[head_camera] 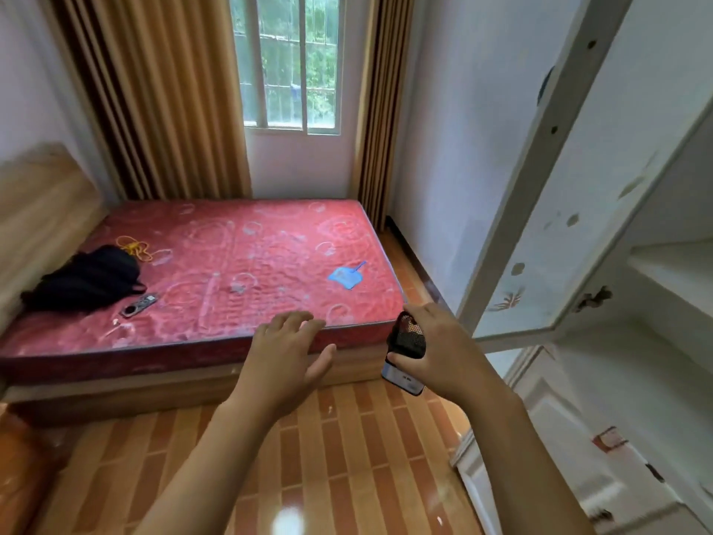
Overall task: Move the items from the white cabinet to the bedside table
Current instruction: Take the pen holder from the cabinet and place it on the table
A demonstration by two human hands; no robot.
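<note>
My right hand [443, 347] grips a small white box in a black mesh pouch [406, 353], held in the air just left of the white cabinet [617, 233]. The cabinet stands at the right with its door [548, 210] swung open and a bare white shelf [679, 272] showing inside. My left hand [293, 351] hovers with fingers spread and relaxed, holding nothing, in front of the near edge of the bed. No bedside table is in view.
A bed with a red mattress [239, 264] fills the middle. On it lie a black bag [85, 279], an orange cord [135, 247], a small dark gadget [139, 305] and a blue swatter [347, 276]. A wooden headboard [34, 210] stands left. Brick-patterned floor [339, 457] lies below.
</note>
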